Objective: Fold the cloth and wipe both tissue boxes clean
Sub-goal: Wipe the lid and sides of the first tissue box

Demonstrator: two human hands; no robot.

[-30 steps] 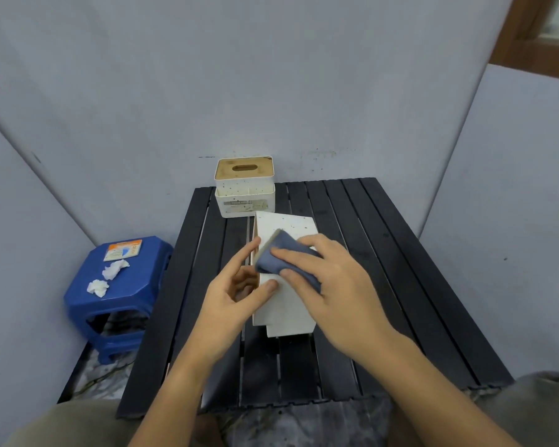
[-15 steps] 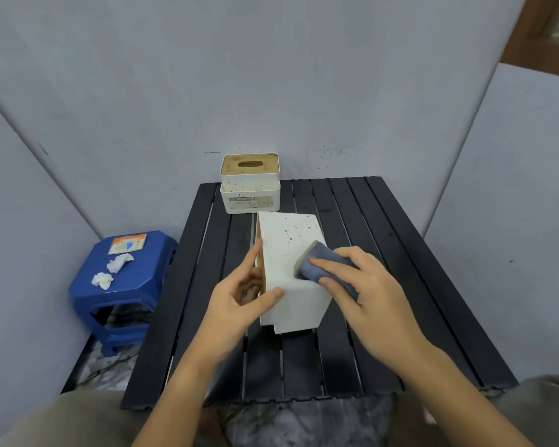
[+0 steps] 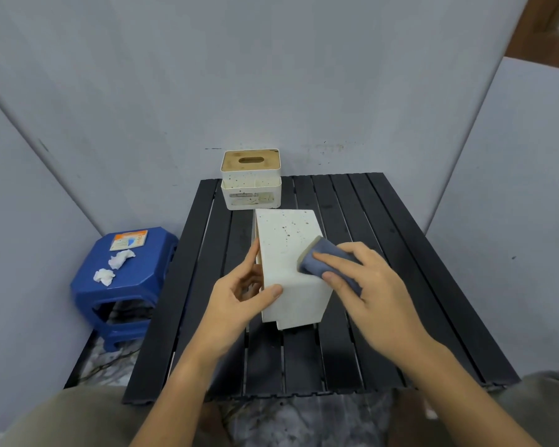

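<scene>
From the head camera: the right hand (image 3: pixel 373 287) has its grip clamped on the folded blue cloth (image 3: pixel 324 260) — fingers laid over the top, thumb along the near side — and presses it against the right part of the upward face of the near tissue box (image 3: pixel 288 253). That box lies tipped on its side in the middle of the black slatted desk (image 3: pixel 384 253), its speckled white face up and its near end notched. The left hand (image 3: pixel 239 293) steadies it from the left: thumb curled onto the top face near the near-left corner, fingers stretched along the left side, so this grip is clamped on the box.

The second tissue box (image 3: pixel 251 179) stands upright at the far edge of the desk, left of centre, wooden slotted lid on top, just beyond the tipped one and apart from it.

Off the desk's left edge sits a blue stool (image 3: pixel 126 285) with two crumpled tissues (image 3: pixel 113 266) and a small card (image 3: pixel 129 240) on its seat.

Against half a second ago — the cloth sits at much the same spot on the box's right side, having crossed from the left part of the face where it was a full second ago. The left hand keeps its hold at the near-left corner.
</scene>
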